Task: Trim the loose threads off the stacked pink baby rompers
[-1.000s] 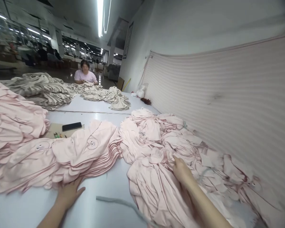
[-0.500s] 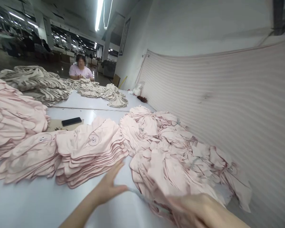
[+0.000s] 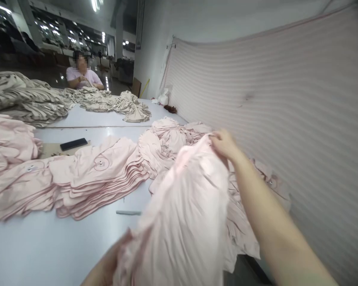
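Note:
A bundle of pale pink fabric pieces (image 3: 185, 206) is lifted off the white table (image 3: 47, 246). My right hand (image 3: 225, 145) is closed on its far top edge. My left hand (image 3: 107, 262) is under its near bottom end, mostly covered by the cloth, and appears to grip it. Behind the bundle lies a loose heap of pink pieces (image 3: 167, 139). To its left sits a neat fanned stack of pink pieces (image 3: 98, 174) with round marks.
A black phone (image 3: 73, 143) rests on a card past the stack. More pink piles (image 3: 8, 143) are at left, beige piles (image 3: 32, 99) farther back, where a seated person (image 3: 82, 75) works. A striped pink sheet (image 3: 286, 111) hangs along the right. A grey strip (image 3: 128, 213) lies on the table.
My right hand has pulled a bundle out of the loose heap and raised it. My left hand left the table and went under the bundle's near end. The view has tilted down.

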A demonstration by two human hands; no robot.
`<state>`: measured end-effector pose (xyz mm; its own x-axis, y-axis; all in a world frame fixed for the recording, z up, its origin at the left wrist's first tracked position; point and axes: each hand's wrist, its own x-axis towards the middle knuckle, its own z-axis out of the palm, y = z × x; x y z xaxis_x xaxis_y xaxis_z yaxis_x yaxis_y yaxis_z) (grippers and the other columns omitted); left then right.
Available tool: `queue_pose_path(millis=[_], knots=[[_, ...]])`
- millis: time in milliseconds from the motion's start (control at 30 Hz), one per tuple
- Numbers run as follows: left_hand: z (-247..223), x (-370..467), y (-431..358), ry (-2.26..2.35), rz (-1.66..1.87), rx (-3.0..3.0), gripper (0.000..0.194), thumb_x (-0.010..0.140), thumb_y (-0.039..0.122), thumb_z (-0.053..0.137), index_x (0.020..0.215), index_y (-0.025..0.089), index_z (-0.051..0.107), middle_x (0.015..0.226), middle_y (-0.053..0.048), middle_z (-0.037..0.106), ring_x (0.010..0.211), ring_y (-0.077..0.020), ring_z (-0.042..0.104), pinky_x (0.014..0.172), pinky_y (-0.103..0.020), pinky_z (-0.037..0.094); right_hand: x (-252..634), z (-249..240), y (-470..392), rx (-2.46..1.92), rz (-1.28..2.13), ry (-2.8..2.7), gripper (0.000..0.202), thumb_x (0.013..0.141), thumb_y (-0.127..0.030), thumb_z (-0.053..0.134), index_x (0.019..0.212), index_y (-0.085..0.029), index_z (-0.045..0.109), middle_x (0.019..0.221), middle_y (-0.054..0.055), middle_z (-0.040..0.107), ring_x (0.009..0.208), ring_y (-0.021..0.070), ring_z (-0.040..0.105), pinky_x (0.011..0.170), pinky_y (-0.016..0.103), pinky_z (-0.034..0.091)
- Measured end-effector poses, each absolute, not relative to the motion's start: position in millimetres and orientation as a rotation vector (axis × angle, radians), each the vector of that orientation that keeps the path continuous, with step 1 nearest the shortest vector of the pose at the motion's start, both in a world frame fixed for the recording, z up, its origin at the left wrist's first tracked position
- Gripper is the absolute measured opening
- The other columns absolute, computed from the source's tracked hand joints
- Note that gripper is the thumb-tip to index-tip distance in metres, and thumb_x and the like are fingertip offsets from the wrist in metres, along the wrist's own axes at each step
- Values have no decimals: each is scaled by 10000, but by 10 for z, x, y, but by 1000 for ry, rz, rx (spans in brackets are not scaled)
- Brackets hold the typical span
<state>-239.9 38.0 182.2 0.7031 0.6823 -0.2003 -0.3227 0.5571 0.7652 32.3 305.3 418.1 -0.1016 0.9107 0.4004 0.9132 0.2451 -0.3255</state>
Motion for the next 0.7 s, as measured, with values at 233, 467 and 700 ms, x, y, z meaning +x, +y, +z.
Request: queue_pose_path(millis=[233, 467, 700], knots=[[1604, -2553, 283, 1403, 1004, 568, 719, 683, 704, 617, 1143, 153, 660, 1236, -150, 659, 1317, -366, 473, 1148, -510, 311, -167, 2949, 2852, -1444, 569, -2383, 246, 812, -222, 463, 592, -166, 560, 558, -26, 493, 588, 139, 494, 590, 227, 371], [2258, -1854, 206, 1509, 1151, 462, 571, 819, 667, 488, 1113, 208, 657, 1130, -100, 703, 1155, -276, 616, 1014, -419, 484, -443, 2423, 1188, -402, 186, -2543, 248, 915, -144, 428, 1013, -121, 654, 669, 19, 555, 541, 150, 474, 485, 253, 343], [2809, -1532, 274, 1528, 1629, 357, 432, 679, 553, 747, 817, 165, 614, 678, -19, 661, 769, -219, 687, 680, -312, 583, -110, 2425, 1058, -429, -33, -2324, 357, 926, -76, 390, 1224, -96, 584, 745, 63, 592, 601, 188, 544, 497, 295, 436]])
